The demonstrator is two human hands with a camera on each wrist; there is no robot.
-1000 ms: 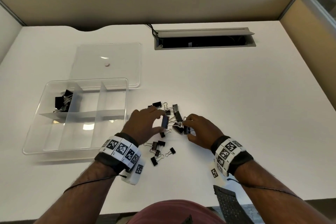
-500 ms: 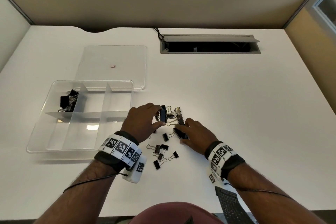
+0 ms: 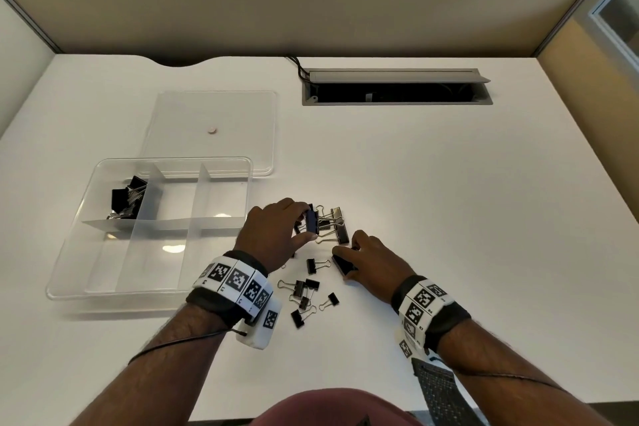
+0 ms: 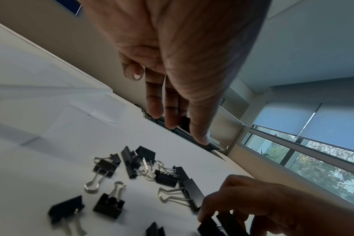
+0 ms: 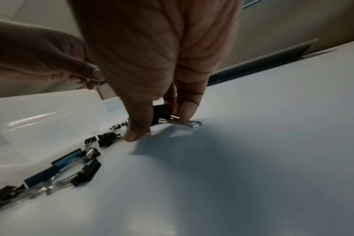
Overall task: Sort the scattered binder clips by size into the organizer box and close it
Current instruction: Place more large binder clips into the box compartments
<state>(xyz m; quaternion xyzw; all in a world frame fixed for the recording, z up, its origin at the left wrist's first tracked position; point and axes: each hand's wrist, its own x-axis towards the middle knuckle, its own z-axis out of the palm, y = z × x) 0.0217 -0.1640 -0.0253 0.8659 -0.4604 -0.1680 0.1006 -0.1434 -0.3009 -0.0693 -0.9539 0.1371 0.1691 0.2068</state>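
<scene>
Black clip [image 3: 312,221], pinched upright between left hand [image 3: 275,235] thumb and fingers; the box [image 3: 74,235] lies left of that grip, nearer this hand. Right hand [image 3: 373,261] pinches another clip [image 5: 162,114] on the table [image 3: 449,201], farther from the box.

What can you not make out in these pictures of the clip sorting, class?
- Head view: the clips under the left hand are hidden by it.
- Right wrist view: the clip in the right hand is mostly covered by fingers.
- Head view: the count of clips in the organizer box is unclear, since they overlap.
</scene>
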